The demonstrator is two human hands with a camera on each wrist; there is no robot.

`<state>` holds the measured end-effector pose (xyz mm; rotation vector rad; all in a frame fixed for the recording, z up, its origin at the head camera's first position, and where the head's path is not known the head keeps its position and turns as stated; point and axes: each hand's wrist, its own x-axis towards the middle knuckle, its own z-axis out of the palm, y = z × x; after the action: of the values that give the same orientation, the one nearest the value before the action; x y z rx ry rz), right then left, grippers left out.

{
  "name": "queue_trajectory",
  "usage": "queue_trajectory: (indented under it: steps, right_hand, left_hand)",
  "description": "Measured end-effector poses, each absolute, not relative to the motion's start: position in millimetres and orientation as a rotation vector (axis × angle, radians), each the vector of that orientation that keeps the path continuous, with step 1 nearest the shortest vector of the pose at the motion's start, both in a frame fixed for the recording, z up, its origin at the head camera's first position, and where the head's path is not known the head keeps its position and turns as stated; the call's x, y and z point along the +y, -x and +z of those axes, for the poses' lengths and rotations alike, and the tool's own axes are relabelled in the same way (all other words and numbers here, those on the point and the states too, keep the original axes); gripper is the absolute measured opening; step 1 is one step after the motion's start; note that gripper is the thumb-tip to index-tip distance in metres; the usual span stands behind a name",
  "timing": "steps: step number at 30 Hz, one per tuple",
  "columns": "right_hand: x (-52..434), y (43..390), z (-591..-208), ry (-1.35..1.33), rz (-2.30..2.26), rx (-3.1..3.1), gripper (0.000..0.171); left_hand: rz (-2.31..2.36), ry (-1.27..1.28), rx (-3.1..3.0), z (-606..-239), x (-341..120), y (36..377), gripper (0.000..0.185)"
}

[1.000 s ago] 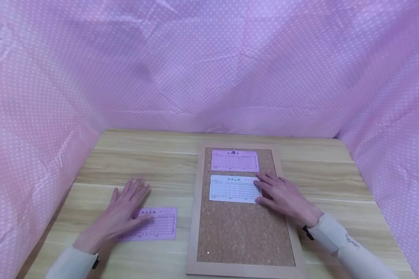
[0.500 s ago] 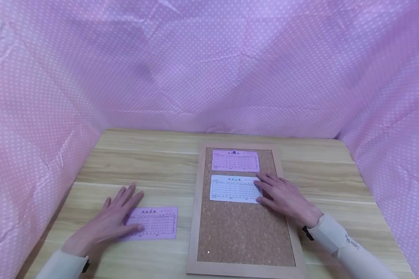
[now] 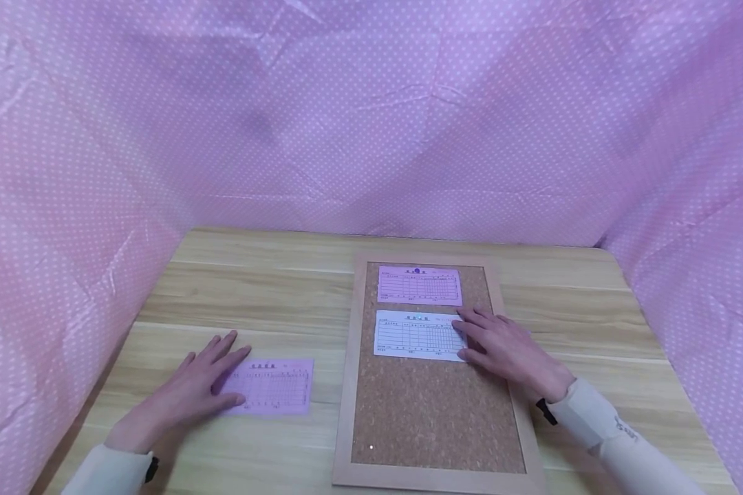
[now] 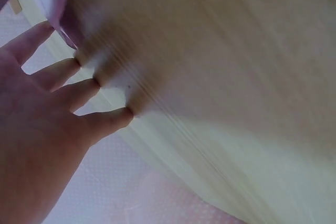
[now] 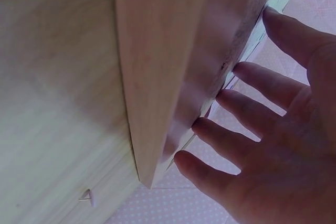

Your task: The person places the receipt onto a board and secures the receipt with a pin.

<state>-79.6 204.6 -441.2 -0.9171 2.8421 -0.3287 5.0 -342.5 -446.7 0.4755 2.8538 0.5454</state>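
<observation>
A cork board (image 3: 433, 412) in a pale wood frame lies on the wooden table. A pink form (image 3: 419, 285) sits at its top, pinned by a purple pushpin (image 3: 416, 271). Below it lies a white form (image 3: 416, 335). My right hand (image 3: 504, 347) lies flat with straight fingers on the white form's right edge; its fingers (image 5: 252, 111) reach onto the board in the right wrist view. My left hand (image 3: 188, 392) lies flat on the left end of a loose pink form (image 3: 275, 386) on the table. Its fingertips (image 4: 79, 90) press the table in the left wrist view.
Pink dotted cloth (image 3: 371, 117) walls the table at the back and both sides. Bare wooden table (image 3: 254, 289) stretches behind my left hand and right of the board (image 3: 582, 316). A small pushpin (image 5: 87, 198) lies on the table beside the frame in the right wrist view.
My left hand has slid back toward me and to the left, and the loose pink form has shifted slightly with it. The right hand has stayed on the white form.
</observation>
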Motion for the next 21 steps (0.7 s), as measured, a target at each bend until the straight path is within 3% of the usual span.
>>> queue_trajectory:
  steps: [13,21]
  right_hand:
    - [205,80,-443,0.913,-0.334,2.845,0.058]
    - [203,79,-443,0.901,-0.339,2.849,0.058]
  left_hand:
    - [0.662,-0.57,2.967,-452,-337,4,0.042]
    - [0.879,-0.483,2.981,-446,-328,7,0.045]
